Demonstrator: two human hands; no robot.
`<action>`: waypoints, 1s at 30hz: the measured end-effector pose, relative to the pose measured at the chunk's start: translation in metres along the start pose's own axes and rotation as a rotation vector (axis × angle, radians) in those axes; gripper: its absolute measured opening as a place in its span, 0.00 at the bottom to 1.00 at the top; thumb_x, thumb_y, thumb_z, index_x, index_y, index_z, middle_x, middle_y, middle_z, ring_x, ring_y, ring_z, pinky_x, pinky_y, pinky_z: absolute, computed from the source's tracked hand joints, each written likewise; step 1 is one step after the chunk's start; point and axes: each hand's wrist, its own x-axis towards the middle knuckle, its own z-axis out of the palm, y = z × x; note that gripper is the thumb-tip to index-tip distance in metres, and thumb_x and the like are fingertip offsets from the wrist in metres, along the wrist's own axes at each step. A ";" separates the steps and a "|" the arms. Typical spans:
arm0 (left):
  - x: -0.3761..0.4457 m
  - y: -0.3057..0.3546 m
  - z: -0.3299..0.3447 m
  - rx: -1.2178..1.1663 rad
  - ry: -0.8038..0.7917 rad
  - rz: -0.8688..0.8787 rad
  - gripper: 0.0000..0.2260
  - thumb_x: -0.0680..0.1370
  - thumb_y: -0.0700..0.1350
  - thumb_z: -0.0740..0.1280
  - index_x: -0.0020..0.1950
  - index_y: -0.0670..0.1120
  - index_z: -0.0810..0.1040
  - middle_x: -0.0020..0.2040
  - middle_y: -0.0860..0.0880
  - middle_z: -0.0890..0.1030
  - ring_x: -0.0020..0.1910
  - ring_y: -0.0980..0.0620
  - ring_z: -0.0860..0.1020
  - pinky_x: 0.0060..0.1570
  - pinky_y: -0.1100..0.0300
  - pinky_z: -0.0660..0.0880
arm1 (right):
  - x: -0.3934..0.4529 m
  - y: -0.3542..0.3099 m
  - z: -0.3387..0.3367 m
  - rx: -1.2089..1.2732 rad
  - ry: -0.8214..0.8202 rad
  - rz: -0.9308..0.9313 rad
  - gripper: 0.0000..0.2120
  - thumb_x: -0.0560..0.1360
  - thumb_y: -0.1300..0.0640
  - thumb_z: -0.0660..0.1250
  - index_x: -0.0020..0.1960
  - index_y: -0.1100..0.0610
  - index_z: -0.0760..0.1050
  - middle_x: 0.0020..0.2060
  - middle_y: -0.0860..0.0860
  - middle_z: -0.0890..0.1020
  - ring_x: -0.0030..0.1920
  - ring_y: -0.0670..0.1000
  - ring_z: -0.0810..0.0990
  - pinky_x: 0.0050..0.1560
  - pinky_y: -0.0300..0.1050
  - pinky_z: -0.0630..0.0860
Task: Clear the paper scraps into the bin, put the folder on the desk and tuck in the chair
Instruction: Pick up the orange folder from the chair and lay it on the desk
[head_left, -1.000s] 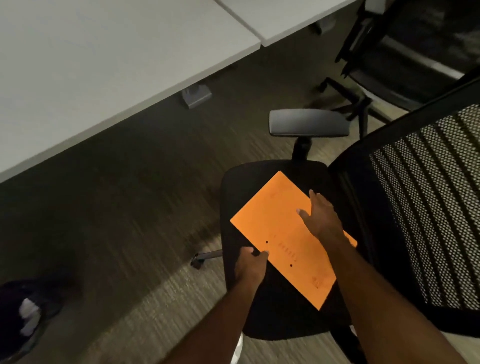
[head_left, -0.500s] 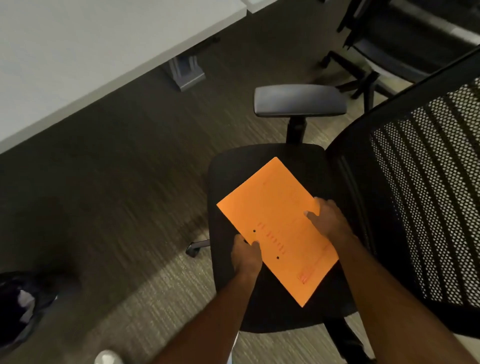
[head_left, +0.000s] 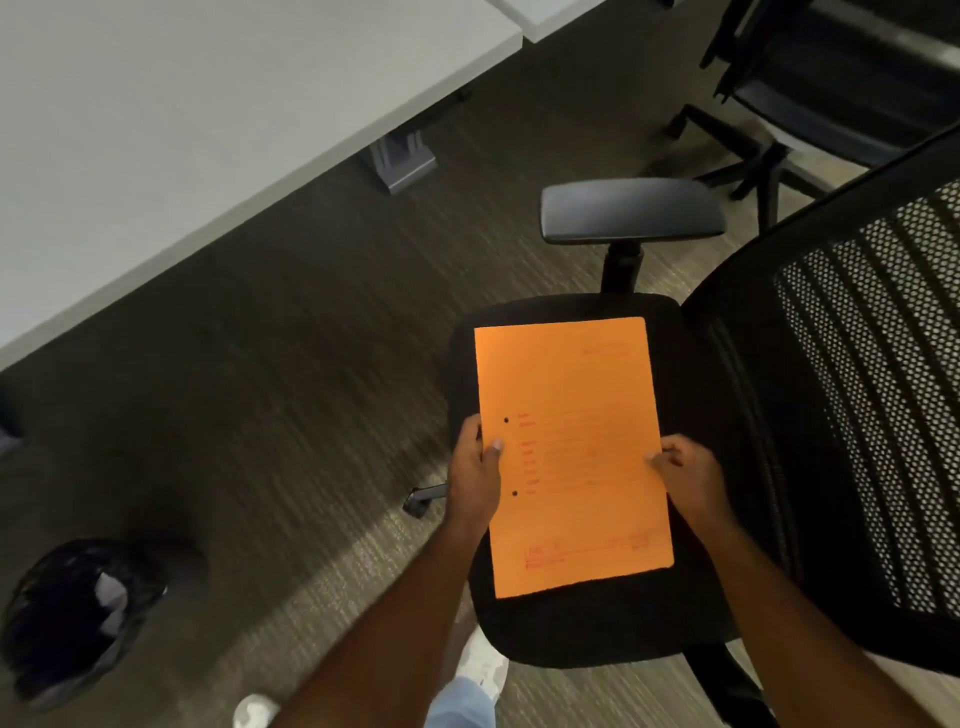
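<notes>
Looking down, nearest first, I see these things.
My shoes: white, two of them (head_left: 480, 670), low on the floor by my arms.
Left hand (head_left: 475, 470): closed on the left edge of the folder (head_left: 569, 452), thumb on top, next to two small black holes.
Right hand (head_left: 688, 470): closed on the folder's right edge, fingers curled over it.
Folder: orange and flat, with faint red print. I hold it just over the chair seat; I cannot tell if its far end touches the seat.
Chair (head_left: 597, 629): black seat under the folder, mesh back on the right, one gray armrest (head_left: 631, 210) past the seat.
Bin (head_left: 78, 613): round with a black bag, on the floor to my lower left, well apart from the chair. Pale paper scraps (head_left: 111, 597) lie inside it.
Floor: dark striped carpet.
Bench (head_left: 208, 98): pale gray top, far off at the upper left, with a gray foot (head_left: 402, 158) under it.
Second chair (head_left: 831, 88): dark, at the far upper right.
</notes>
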 end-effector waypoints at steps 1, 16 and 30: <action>0.002 0.003 -0.008 0.007 0.005 0.020 0.12 0.83 0.40 0.62 0.66 0.47 0.72 0.54 0.47 0.84 0.52 0.48 0.83 0.51 0.39 0.80 | -0.007 -0.006 0.002 0.066 -0.011 -0.012 0.04 0.78 0.62 0.68 0.47 0.55 0.80 0.45 0.53 0.85 0.45 0.53 0.84 0.44 0.50 0.80; -0.029 0.094 -0.187 0.161 0.328 0.155 0.11 0.77 0.51 0.62 0.54 0.46 0.74 0.47 0.45 0.82 0.46 0.43 0.81 0.46 0.40 0.79 | -0.105 -0.170 0.050 0.350 -0.140 -0.281 0.04 0.76 0.61 0.73 0.47 0.54 0.85 0.42 0.49 0.88 0.44 0.50 0.88 0.46 0.53 0.85; -0.149 0.227 -0.379 0.044 0.677 0.258 0.04 0.81 0.45 0.66 0.53 0.46 0.75 0.47 0.47 0.83 0.45 0.48 0.84 0.45 0.46 0.82 | -0.249 -0.391 0.065 0.287 -0.335 -0.672 0.06 0.76 0.61 0.73 0.45 0.50 0.85 0.40 0.48 0.88 0.41 0.50 0.88 0.46 0.59 0.85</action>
